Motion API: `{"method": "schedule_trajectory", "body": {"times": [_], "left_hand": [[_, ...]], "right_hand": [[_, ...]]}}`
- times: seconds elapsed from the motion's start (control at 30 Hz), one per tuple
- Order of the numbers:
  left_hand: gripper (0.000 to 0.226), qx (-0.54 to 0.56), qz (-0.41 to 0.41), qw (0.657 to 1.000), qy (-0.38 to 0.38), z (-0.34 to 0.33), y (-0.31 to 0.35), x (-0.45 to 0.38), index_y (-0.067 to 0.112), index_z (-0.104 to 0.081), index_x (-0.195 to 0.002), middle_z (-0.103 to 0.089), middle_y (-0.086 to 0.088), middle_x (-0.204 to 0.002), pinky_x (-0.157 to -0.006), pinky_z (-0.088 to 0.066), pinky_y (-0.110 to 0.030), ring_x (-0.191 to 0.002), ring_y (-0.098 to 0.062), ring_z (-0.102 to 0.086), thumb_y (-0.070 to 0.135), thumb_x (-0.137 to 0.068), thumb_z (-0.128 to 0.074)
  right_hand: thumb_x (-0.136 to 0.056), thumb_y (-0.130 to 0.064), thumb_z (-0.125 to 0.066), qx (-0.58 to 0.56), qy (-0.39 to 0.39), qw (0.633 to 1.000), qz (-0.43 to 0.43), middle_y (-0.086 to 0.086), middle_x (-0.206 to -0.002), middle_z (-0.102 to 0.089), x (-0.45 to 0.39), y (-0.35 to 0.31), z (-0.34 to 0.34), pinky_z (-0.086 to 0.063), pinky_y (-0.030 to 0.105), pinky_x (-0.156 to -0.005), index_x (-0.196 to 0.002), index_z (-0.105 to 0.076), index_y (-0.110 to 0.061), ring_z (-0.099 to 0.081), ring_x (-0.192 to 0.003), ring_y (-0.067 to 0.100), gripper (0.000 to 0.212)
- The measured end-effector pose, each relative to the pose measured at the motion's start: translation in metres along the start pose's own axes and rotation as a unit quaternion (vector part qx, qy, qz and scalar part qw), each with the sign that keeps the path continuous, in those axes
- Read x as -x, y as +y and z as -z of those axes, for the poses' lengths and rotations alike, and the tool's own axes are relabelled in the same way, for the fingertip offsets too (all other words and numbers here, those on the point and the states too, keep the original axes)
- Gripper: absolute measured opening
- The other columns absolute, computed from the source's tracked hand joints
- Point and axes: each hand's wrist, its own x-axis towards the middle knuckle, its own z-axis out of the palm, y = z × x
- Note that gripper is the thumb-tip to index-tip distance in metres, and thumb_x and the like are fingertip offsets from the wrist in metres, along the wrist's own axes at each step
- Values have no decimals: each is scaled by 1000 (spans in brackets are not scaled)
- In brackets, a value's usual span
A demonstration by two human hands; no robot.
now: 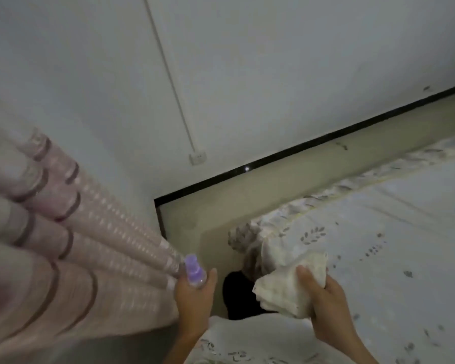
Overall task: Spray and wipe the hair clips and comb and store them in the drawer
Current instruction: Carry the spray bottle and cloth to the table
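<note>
Pleated pink curtain [63,232] fills your left side; a floral-print bedsheet [378,245] with a frilled edge lies on your right. Your right hand [326,300] clutches a soft, crumpled cream cloth [286,287]. Your left hand [193,298] grips a small clear spray bottle [195,271], purple nozzle up. Contents unclear.

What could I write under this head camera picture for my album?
Left hand holds a purple spray bottle, right hand grips a white cloth, beside the bed.
</note>
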Motion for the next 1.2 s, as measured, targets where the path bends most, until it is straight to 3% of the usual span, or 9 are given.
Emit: {"method": "schedule_trajectory", "body": {"times": [0.13, 0.2, 0.27, 0.37, 0.43, 0.57, 0.83, 1.03, 1.2], "left_hand": [[24, 11, 66, 997, -26, -20, 40, -76, 14, -57, -73, -62, -22, -76, -70, -51, -58, -69, -37, -61, 33, -64, -70], [17, 19, 43, 999, -17, -29, 72, -104, 16, -53, -67, -57, -16, -71, -70, -50, -50, -69, -32, -56, 18, -73, -68], [29, -3, -9, 1000, 19, -45, 90, -133, 12, -47, -59, -50, -11, -60, -62, -43, -36, -61, -26, -47, -2, -77, -64], [30, -58, 6, 998, -13, -77, 112, -165, 9, -45, -57, -49, -10, -58, -63, -39, -35, -61, -25, -45, -5, -76, -63], [30, -66, 11, 997, -33, -100, 127, -194, 10, -46, -56, -48, -7, -57, -64, -38, -33, -60, -25, -44, -5, -76, -64], [32, -112, -30, 987, -115, -160, 165, -255, 11, -44, -55, -47, -6, -55, -56, -37, -29, -55, -21, -44, -3, -78, -62], [37, -167, -131, 935, -284, -287, 245, -358, 11, -41, -51, -43, -5, -50, -50, -34, -26, -54, -22, -39, -5, -77, -62], [32, -218, -134, 861, -440, -392, 269, -367, 8, -44, -55, -44, -5, -51, -41, -34, -10, -50, -17, -39, -8, -76, -62], [41, -228, -146, 831, -487, -509, 288, -335, 14, -44, -48, -44, -1, -45, -44, -37, -13, -45, -13, -43, -12, -71, -65]], "right_hand": [[-88, -16, -55, -24, -48, 999, -11, 12, -86, -69, -64, -57, -52, -53, 45, -73, -93, -62, -2, -65, -83, 34, 16], [-88, -13, -53, -33, -65, 997, -7, 8, -77, -71, -88, -82, -75, -52, 36, -61, -86, -62, -5, -68, -72, 27, 13], [-87, -14, -53, -48, -54, 997, -1, 8, -82, -71, -111, -97, -90, -51, 37, -64, -85, -62, -9, -67, -76, 27, 10], [-88, -17, -55, -39, -26, 999, -23, 12, -85, -69, -142, -110, -102, -51, 36, -64, -86, -64, -7, -65, -80, 30, 14], [-87, -18, -57, -48, 12, 998, -42, 12, -81, -68, -167, -117, -109, -49, 34, -61, -83, -64, -6, -64, -76, 28, 14], [-86, -15, -57, -106, 97, 988, -59, 11, -84, -66, -224, -137, -130, -49, 45, -82, -81, -62, -10, -62, -82, 30, 9], [-84, -10, -57, -226, 232, 946, -24, 10, -80, -73, -309, -194, -176, -50, 51, -83, -84, -67, -11, -65, -84, 34, 9], [-84, -10, -59, -290, 375, 880, -18, 14, -84, -67, -340, -227, -140, -48, 48, -86, -79, -64, -10, -61, -86, 33, 7], [-81, -13, -64, -287, 467, 836, -18, 20, -92, -68, -393, -259, -75, -45, 51, -92, -89, -66, -5, -61, -92, 35, 11]]}}
